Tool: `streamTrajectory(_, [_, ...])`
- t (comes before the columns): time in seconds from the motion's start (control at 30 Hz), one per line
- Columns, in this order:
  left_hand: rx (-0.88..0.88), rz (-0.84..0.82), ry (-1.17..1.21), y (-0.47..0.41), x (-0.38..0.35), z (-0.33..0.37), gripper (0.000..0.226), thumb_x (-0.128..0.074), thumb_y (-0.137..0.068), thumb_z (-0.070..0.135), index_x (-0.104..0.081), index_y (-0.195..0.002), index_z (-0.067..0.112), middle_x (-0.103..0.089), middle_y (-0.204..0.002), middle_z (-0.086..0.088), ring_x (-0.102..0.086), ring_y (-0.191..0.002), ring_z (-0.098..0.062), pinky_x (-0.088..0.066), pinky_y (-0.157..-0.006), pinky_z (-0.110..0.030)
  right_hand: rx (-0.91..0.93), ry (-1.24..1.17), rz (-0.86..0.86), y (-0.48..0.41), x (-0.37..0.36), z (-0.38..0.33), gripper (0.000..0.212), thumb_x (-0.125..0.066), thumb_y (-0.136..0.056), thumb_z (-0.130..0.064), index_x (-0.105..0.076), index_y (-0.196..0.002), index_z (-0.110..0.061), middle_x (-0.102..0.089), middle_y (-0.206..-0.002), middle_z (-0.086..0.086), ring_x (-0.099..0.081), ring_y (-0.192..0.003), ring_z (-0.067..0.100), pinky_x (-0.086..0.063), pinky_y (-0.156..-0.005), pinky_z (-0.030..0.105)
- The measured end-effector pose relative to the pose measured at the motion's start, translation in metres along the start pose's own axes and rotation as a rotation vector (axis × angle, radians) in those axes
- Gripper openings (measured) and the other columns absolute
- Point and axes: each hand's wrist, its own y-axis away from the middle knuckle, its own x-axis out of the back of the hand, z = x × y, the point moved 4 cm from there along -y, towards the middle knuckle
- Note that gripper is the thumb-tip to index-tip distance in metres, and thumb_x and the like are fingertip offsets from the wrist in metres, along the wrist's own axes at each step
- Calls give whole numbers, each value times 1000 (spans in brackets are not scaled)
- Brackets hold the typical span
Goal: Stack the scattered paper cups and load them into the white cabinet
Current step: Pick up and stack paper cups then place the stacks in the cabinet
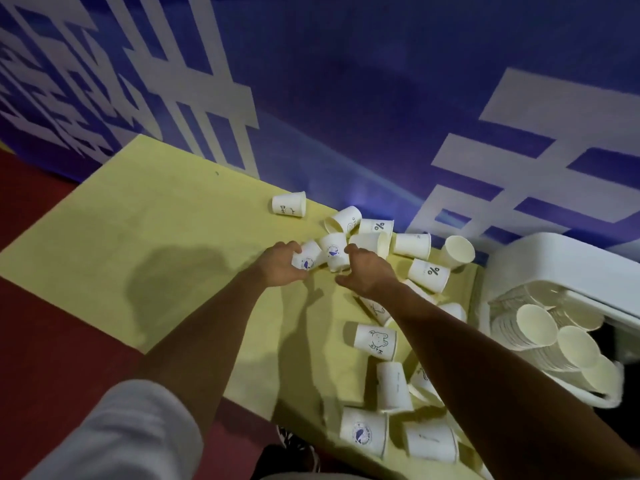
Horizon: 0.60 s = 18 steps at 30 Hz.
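Several white paper cups lie scattered on a yellow table (156,237), most on their sides, from the far middle to the near right. My left hand (278,265) grips one cup with a blue logo (308,259). My right hand (367,271) curls beside a second blue-logo cup (335,250); whether it holds it I cannot tell. The white cabinet (561,268) stands at the right edge, with stacks of nested cups (540,327) lying inside it, mouths toward me.
A blue wall (346,98) with large white lettering rises right behind the table. Red floor (52,323) shows to the left and near side. One cup (289,204) lies apart near the wall. A shoe (294,445) shows below the table's near edge.
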Motion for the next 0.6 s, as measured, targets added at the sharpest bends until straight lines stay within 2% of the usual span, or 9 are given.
streamTrajectory(0.23, [19, 7, -3, -45, -23, -16, 79, -78, -78, 36, -38, -143, 18, -46, -133, -13, -46, -124, -35, -42, -101, -41, -47, 57, -38, -49, -23, 0, 66, -67, -86, -43, -40, -138, -14, -60, -123, 15, -60, -109, 34, -50, -86, 40])
streamTrajectory(0.37, [23, 4, 7, -63, -32, -23, 86, -79, -76, 37, -33, -146, 19, -43, -138, -11, -43, -127, -35, -41, -103, -44, -58, 116, 29, -71, -27, 0, 62, -59, -93, -43, -33, -143, -18, -61, -116, 14, -62, -100, 34, -46, -78, 39])
streamTrajectory(0.5, [22, 28, 1, -80, -35, -27, 81, -78, -77, 36, -35, -144, 20, -44, -141, -8, -44, -126, -35, -40, -102, -42, -67, 204, 77, -90, -33, -3, 63, -50, -97, -40, -23, -151, -22, -65, -106, 14, -64, -89, 32, -50, -72, 38])
streamTrajectory(0.6, [13, 27, 8, -89, -37, -31, 77, -76, -78, 34, -38, -143, 20, -47, -139, -7, -46, -125, -35, -39, -101, -43, -121, 252, 59, -99, -41, -3, 68, -49, -99, -43, -16, -154, -22, -65, -106, 12, -65, -90, 30, -49, -71, 37])
